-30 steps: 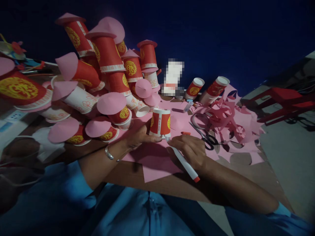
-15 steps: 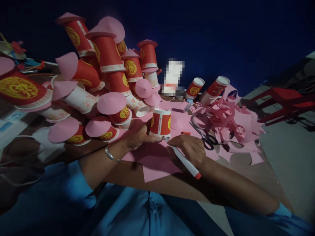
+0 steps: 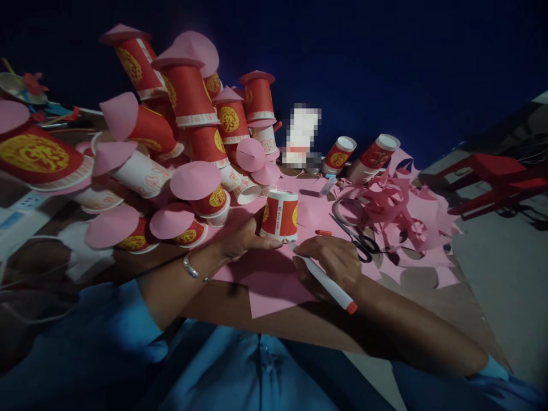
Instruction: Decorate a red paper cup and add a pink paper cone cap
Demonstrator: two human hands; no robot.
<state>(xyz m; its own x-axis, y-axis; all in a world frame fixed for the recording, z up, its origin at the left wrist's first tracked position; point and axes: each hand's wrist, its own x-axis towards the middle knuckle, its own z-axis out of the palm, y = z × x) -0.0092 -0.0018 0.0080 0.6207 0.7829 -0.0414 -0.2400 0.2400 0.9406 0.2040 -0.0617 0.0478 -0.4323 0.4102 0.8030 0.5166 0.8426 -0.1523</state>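
Note:
A red and white paper cup (image 3: pixel 281 216) with yellow emblems stands upside down over pink paper (image 3: pixel 274 288). My left hand (image 3: pixel 246 238) grips it from the left, thumb along its lower rim; the other fingers are mostly hidden behind the cup. In my right hand (image 3: pixel 336 262) is a white marker (image 3: pixel 327 284) with a red end, its tip at the cup's lower white band. I cannot make out the mark at the tip. A small red marker cap (image 3: pixel 323 232) lies on the paper just beyond my right hand.
Many cups with pink cone roofs, such as this stacked one (image 3: pixel 188 94), crowd the left. Black-handled scissors (image 3: pixel 363 248) lie right of my hand, beside pink paper scraps (image 3: pixel 411 217). Two cup stacks (image 3: pixel 338 155) stand behind. A red stool (image 3: pixel 496 177) is at far right.
The red end of the marker has swung slightly to the right and down, and my right hand has shifted a little right. The cup and my left hand look nearly still.

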